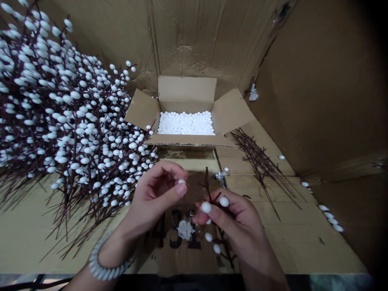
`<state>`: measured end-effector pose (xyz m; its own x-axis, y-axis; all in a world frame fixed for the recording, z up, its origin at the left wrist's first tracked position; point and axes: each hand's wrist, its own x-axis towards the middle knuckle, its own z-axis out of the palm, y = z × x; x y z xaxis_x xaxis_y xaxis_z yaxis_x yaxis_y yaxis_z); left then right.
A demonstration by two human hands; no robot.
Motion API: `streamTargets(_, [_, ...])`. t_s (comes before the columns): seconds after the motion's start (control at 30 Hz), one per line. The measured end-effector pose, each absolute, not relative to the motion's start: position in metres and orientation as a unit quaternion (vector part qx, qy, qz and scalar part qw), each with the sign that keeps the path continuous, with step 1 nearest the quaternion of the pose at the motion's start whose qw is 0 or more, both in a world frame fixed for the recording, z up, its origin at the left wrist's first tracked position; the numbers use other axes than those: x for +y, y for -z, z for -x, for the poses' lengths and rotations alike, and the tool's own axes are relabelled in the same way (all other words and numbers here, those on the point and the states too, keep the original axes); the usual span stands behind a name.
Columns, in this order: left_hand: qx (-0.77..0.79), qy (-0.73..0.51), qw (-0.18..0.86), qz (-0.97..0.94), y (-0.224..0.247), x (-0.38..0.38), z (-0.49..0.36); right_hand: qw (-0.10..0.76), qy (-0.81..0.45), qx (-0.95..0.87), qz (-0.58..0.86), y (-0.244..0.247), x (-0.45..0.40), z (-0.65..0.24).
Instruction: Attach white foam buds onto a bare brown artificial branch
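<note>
My left hand (154, 198) pinches a small white foam bead (182, 182) between thumb and forefinger. My right hand (235, 226) grips a thin dark artificial twig (206, 180), which rises past the fingers and runs down below the hand. Several white beads sit along the twig (224, 201), one right by my right fingertips. The gap between my hands is narrow, and the left-hand bead is close to the twig's upper part. Part of the twig is hidden behind my right hand.
A large heap of dark twigs with white beads (63, 121) fills the left. An open cardboard box (184, 89) holds white foam beads (185, 123). Bare twigs (260, 169) and a few loose beads (329, 217) lie at right. Cardboard walls surround the work surface.
</note>
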<state>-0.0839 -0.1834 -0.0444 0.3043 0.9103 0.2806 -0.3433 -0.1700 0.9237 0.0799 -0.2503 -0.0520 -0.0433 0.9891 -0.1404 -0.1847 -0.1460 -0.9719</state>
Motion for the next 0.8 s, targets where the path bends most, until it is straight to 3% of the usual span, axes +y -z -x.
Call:
streamTargets(0.23, [0.262, -0.5, 0.663, -0.493, 0.039, -0.194, 0.08, 0.509, -0.769, -0.225, 0.315, 0.054, -0.24, -0.08])
streamTargets(0.8, [0.258, -0.515, 0.618, -0.535, 0.043, -0.199, 0.071, 0.478, -0.81, -0.191, 0.282, 0.06, -0.239, -0.076])
